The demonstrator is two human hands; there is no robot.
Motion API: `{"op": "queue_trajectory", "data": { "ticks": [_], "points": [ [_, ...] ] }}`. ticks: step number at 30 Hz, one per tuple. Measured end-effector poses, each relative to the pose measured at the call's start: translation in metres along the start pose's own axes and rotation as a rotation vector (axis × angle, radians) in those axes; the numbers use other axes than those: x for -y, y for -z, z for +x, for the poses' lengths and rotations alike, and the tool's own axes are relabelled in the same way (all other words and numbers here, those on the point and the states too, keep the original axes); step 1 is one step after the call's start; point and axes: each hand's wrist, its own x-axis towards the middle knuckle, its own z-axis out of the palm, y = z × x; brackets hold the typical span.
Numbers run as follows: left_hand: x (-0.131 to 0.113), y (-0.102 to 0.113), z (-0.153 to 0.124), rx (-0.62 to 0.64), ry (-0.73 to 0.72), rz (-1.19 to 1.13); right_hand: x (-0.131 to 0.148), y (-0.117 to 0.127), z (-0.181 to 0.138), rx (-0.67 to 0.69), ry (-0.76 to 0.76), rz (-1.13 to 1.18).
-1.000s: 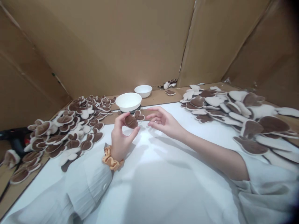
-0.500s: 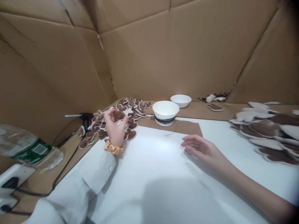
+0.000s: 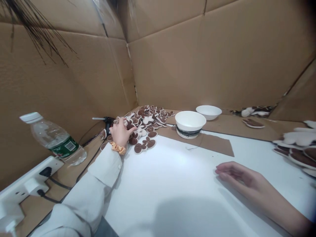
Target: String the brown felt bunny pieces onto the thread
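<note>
My left hand (image 3: 120, 133), with an orange scrunchie at its wrist, reaches into a pile of brown and white plush bunny-head pieces (image 3: 140, 148). Its thumb and fingers are apart over the pieces; the fingertips are partly lost among them, and I make out no piece gripped. To the right, my right hand (image 3: 243, 179) hovers low over the white board (image 3: 172, 177). Its fingers are loosely curled with a gap to the palm, and nothing shows in them.
A white bowl (image 3: 190, 121) with black thread wound round its base stands on a cardboard strip (image 3: 217, 144), another bowl (image 3: 209, 112) behind it. Larger plush pieces (image 3: 301, 154) lie right. At left are a water bottle (image 3: 61, 144), a power strip (image 3: 32, 181) and a glue gun (image 3: 108, 123).
The view has swung left. My left hand, which held a brown plush piece between thumb and fingers, is now spread over the pile. My right hand's fingers have curled more.
</note>
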Motion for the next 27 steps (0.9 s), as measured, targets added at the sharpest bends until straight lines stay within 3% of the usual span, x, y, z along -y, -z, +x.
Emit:
{"op": "queue_trajectory", "data": {
  "ticks": [5,13,18,22,27],
  "points": [
    [0.022,0.010,0.010,-0.068,0.049,-0.150,-0.005,0.002,-0.001,-0.004,0.015,-0.003],
    [0.034,0.020,0.019,0.205,-0.219,-0.167,-0.006,0.003,-0.001,-0.007,-0.001,-0.021],
    [0.029,0.025,0.030,0.212,-0.228,-0.164,-0.006,0.005,-0.003,0.027,-0.029,-0.035],
    [0.030,0.033,0.044,0.319,-0.239,-0.214,-0.006,0.004,-0.003,0.039,-0.009,-0.042],
    [0.030,0.022,0.044,0.362,-0.295,-0.151,-0.005,0.004,-0.002,0.049,-0.010,-0.058]
  ]
}}
